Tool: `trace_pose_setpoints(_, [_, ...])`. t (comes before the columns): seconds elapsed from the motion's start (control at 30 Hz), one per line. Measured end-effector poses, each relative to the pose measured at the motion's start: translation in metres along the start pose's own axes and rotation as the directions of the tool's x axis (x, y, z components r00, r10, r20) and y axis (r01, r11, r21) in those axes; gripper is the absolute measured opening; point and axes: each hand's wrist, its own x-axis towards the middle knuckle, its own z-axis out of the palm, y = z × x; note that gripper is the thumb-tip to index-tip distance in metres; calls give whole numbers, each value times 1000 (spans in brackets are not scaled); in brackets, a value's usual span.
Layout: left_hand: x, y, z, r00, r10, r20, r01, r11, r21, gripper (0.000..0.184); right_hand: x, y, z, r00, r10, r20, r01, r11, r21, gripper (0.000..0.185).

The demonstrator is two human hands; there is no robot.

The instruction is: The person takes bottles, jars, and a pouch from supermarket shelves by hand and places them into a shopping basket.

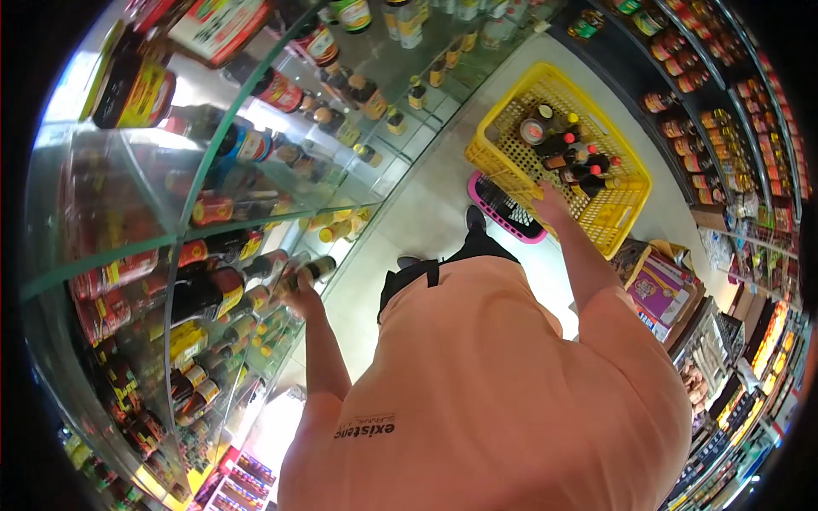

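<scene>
left hand point(300, 296) closed round a bottle point(322, 267) by glass shelving point(102, 264); right hand point(550, 203) curled on yellow basket point(501, 155). step: bottle handling (my judgement). next move calls for steady grip.

Pale, glossy floor point(430, 209) beside glass shelves point(102, 263)

A shelf unit point(183, 234) runs along the person's left, with bottles and jars point(372, 98) in rows on its tiers. Ahead to the right is a basket point(630, 217); a cluster of bottles point(560, 160) lies in its middle, a jar point(532, 131) to their left. Past its near edge, partly hidden, is a second basket point(511, 204), a shoe point(475, 219) just left of it. Boxes point(660, 285) sit by the first basket's near-right corner; beyond its right edge, a rack point(630, 64) carries more jars point(682, 61).
</scene>
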Motion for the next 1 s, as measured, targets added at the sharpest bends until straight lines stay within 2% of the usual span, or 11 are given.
trace_pose_setpoints(0.13, [-58, 59, 6, 998, -13, 65, 14, 1000, -18, 34, 2, 4, -6, 996, 5, 86, -10, 998, 55, 55])
trace_pose_setpoints(0.2, [-71, 70, 14, 991, 33, 131, -26, 998, -58, 30, 9, 18, 4, 980, -192, -53, 193, 981, 12, 56])
trace_pose_setpoints(0.27, [-91, 109, 25, 966, 25, 258, 6, 993, -116, 29, 13, 26, 2, 982, -191, -8, 191, 981, 24, 56])
trace_pose_setpoints(0.47, [-118, 175, 61, 969, 6, 245, 41, 981, -187, 24, 27, 22, -2, 970, -199, 139, 189, 979, 82, 55])
trace_pose_setpoints(0.5, [-120, 200, 69, 973, 70, 220, -34, 986, -165, 21, 29, 22, -4, 969, -192, 153, 182, 980, 79, 55])
trace_pose_setpoints(0.6, [-119, 233, 90, 970, -41, 241, 110, 954, -280, 21, 34, 20, -12, 958, -214, 189, 194, 974, 119, 56])
trace_pose_setpoints(0.73, [-114, 271, 128, 941, -64, 331, 199, 899, -389, 20, 17, -16, -47, 951, -303, 58, 303, 953, 16, 54])
trace_pose_setpoints(0.8, [-111, 295, 152, 917, -9, 400, 151, 934, -324, 21, 7, -50, -65, 793, -576, -201, 609, 760, 227, 49])
trace_pose_setpoints(0.9, [-108, 324, 191, 850, 49, 525, 73, 975, -209, 27, -41, -128, -119, 750, -647, -137, 536, 474, 698, 50])
trace_pose_setpoints(0.93, [-110, 338, 205, 811, 95, 578, -39, 993, -108, 34, -55, -150, -138, 692, -698, -184, 541, 333, 773, 52])
trace_pose_setpoints(1.0, [-123, 361, 230, 753, 141, 642, -166, 986, -22, 40, -74, -182, -169, 633, -739, -230, 596, 277, 753, 54])
